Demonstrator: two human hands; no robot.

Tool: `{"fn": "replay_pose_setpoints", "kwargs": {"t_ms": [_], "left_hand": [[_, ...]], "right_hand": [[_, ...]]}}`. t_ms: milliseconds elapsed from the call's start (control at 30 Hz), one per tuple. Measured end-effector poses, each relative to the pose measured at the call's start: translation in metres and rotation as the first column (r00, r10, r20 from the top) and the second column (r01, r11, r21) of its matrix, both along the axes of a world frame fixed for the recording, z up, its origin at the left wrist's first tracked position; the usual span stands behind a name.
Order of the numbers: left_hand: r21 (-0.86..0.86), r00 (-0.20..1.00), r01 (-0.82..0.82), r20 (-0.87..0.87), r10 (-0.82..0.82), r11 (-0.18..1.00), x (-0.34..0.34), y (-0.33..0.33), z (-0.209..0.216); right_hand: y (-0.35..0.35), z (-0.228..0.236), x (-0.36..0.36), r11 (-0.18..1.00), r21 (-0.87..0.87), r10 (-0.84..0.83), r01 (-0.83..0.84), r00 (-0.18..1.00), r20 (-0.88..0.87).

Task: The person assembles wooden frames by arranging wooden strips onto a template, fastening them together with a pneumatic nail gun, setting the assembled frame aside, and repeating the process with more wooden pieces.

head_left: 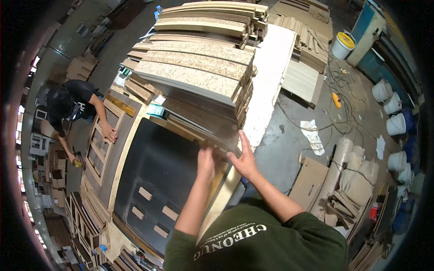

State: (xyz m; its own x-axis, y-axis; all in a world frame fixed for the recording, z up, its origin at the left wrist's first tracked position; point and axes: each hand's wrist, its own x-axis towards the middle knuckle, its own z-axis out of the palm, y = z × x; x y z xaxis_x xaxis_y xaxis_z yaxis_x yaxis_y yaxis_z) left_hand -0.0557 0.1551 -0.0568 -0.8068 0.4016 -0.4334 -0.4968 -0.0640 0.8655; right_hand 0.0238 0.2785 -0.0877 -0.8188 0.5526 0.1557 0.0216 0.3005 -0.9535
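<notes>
Directly in front of me rises a tall stack of long wooden strips (194, 74), their ends stepped and uneven. Its near, lower side is dark and partly blurred. My left hand (206, 163) is at that lower edge, above the black panel; its fingers are partly hidden and blurred, so I cannot tell whether they grip anything. My right hand (245, 161) is beside the stack's near right corner, thumb and fingers apart. Whether it touches the wood is unclear. Several small wooden blocks (145, 193) lie on the black panel (156, 158) left of my forearms.
To the left, another person (74, 106) rests one hand on a wooden frame (105, 140). A white board (273, 67) runs along the stack's right side. On the right floor are cables (341, 86), a bucket with a yellow lid (343, 45) and cardboard (308, 183).
</notes>
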Motion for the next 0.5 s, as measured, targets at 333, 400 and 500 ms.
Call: {"fn": "replay_pose_setpoints", "kwargs": {"t_ms": [333, 400, 500], "left_hand": [[0.106, 0.944, -0.318, 0.121, 0.305, 0.942, -0.014, 0.046, -0.006], [0.135, 0.936, -0.325, 0.187, 0.298, 0.936, -0.02, 0.016, -0.025], [0.25, 0.849, -0.526, 0.085, 0.522, 0.813, 0.019, -0.005, -0.004]], "right_hand": [[0.013, 0.014, -0.019, 0.928, 0.371, 0.001, 0.039, 0.994, -0.107], [-0.009, 0.03, -0.018, 0.936, 0.351, 0.076, -0.025, 0.988, -0.134], [-0.022, 0.013, 0.003, 0.904, -0.139, 0.383, -0.404, 0.911, -0.154]]}}
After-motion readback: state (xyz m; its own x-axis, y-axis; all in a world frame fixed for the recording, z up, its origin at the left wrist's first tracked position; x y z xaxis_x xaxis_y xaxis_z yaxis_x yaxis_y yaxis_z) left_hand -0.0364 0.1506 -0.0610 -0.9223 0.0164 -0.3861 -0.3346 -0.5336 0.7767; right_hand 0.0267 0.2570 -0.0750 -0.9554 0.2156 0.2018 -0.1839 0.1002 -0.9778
